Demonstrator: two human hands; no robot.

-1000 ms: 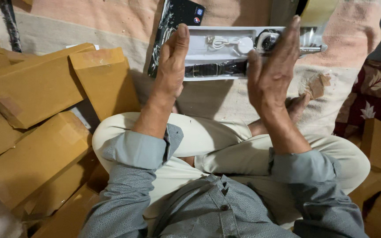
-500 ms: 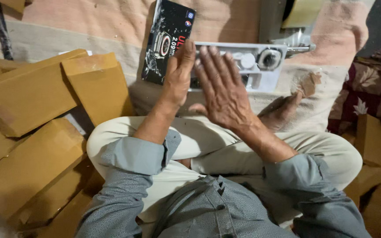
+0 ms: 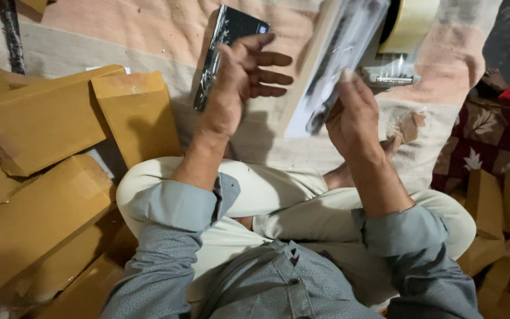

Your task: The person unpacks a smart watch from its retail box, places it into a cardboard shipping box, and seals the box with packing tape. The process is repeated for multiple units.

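Peach and cream floor cloth fills the top of the head view, with the seated person's pale trousers and grey shirt sleeves across the lower half. Flat brown cardboard packets lie stacked along the left edge, and more of them show at the lower right, beside a dark red leaf-patterned cloth.

Just right of the upper centre, the right hand grasps a white tray insert by its lower end and holds it tilted up on edge; the dark items seated in it are blurred. The left hand, at upper centre, is released, fingers spread and curled, with nothing in it. It hovers just in front of a black glossy box sleeve that lies on the cloth at the upper middle; whether it touches the sleeve cannot be told. A roll of clear tape sits at the top right, behind the tray, with a small clear packet under it.

Handling the tray well seems to call for a grip on its rigid edge, kept level enough that the loose pieces stay seated, and for the free hand steadying the sleeve's open end
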